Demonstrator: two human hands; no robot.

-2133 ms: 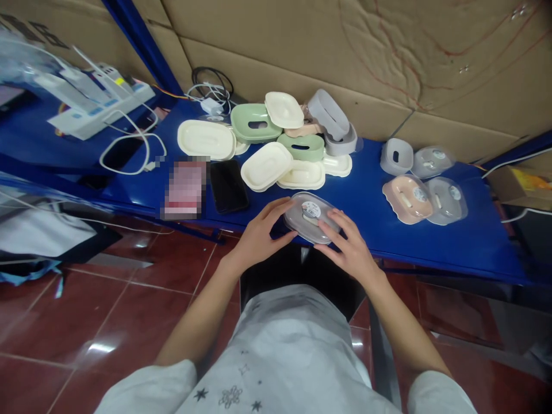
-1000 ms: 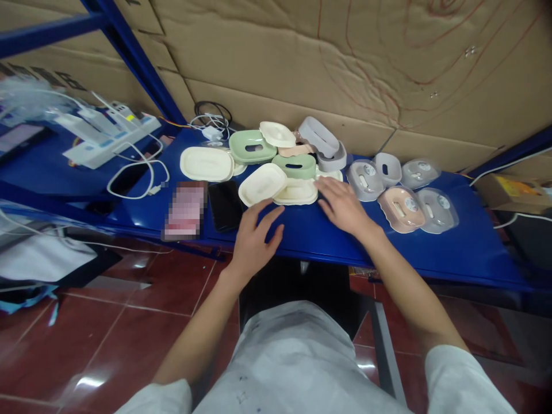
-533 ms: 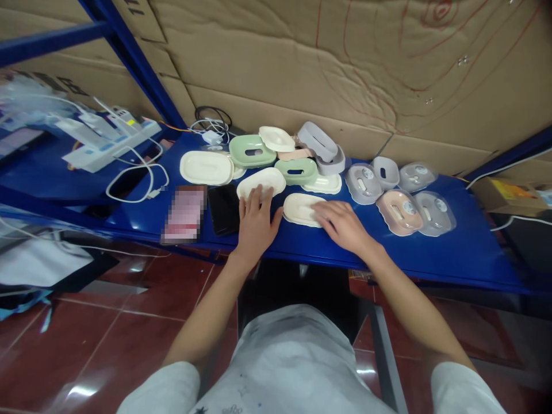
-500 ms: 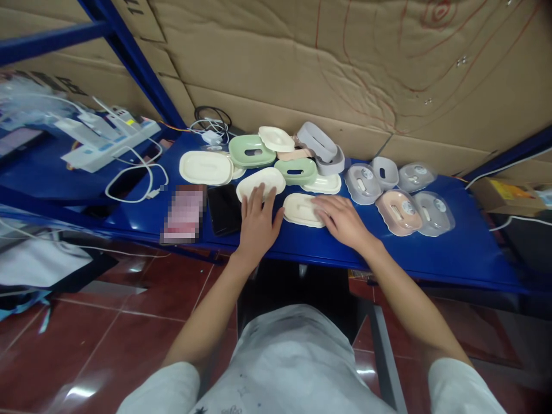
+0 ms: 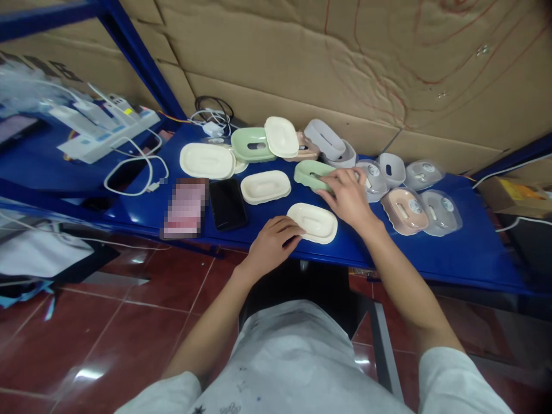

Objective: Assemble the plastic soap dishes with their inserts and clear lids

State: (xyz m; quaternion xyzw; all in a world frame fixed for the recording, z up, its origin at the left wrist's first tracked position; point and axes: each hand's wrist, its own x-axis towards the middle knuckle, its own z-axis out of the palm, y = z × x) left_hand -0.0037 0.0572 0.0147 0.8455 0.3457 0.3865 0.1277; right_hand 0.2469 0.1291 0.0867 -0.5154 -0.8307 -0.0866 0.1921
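My left hand (image 5: 276,244) has its fingers pressed together on the left edge of a cream oval tray (image 5: 317,222) near the table's front edge. Just behind that tray, my right hand (image 5: 351,195) grips the right side of a light green dish (image 5: 311,172), its fingers at the rim and inside. A second cream tray (image 5: 266,187) lies to the left. Farther back, a cream lid (image 5: 282,137) leans on another green dish (image 5: 250,144), beside a peach dish (image 5: 305,148). Another cream tray (image 5: 206,161) rests on a stack at the left.
Grey dishes (image 5: 324,139) stand against the cardboard wall. At the right are several dishes under clear covers, one of them peach (image 5: 405,211). A black phone (image 5: 227,204) and a blurred pink-screened device (image 5: 185,208) lie at left, near a white power strip (image 5: 107,138).
My left hand has left the left cream tray for the front one, which sits nearer the edge. My right hand has moved from it to the green dish. The back cream lid has turned.
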